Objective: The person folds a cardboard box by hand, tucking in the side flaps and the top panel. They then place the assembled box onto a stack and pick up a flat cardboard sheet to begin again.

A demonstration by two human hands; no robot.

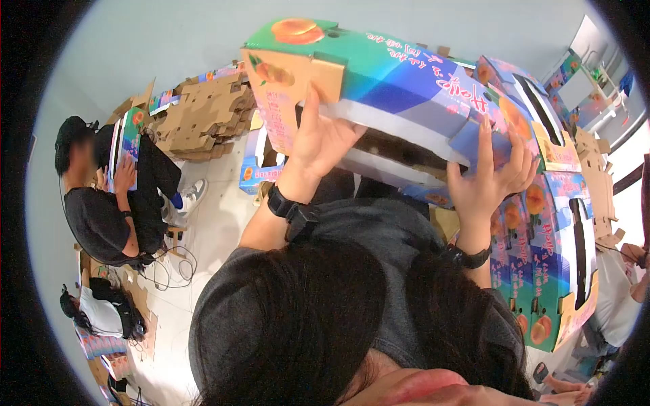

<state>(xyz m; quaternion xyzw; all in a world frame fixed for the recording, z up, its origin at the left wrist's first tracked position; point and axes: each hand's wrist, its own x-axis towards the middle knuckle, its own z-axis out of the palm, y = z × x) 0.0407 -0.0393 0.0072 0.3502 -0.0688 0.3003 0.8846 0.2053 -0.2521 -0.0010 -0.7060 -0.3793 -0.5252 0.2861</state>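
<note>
A long printed carton (399, 68) in green, blue and purple with peach pictures is held up in front of my chest, tilted down to the right. A dark elongated opening shows in its side facing me. My left hand (323, 139) grips the carton near its orange left end, with one finger upright against the end flap and the others partly hidden at the opening. Near the right end, my right hand (491, 172) has its fingers spread over a blue flap and the thumb at the opening's edge.
Similar cartons (548, 250) are stacked at the right, and flat brown cardboard (203, 111) is piled at the back left. A person (101, 196) at the left handles another printed carton (125, 145). Other people are at the lower left and right edge. Cables lie on the floor.
</note>
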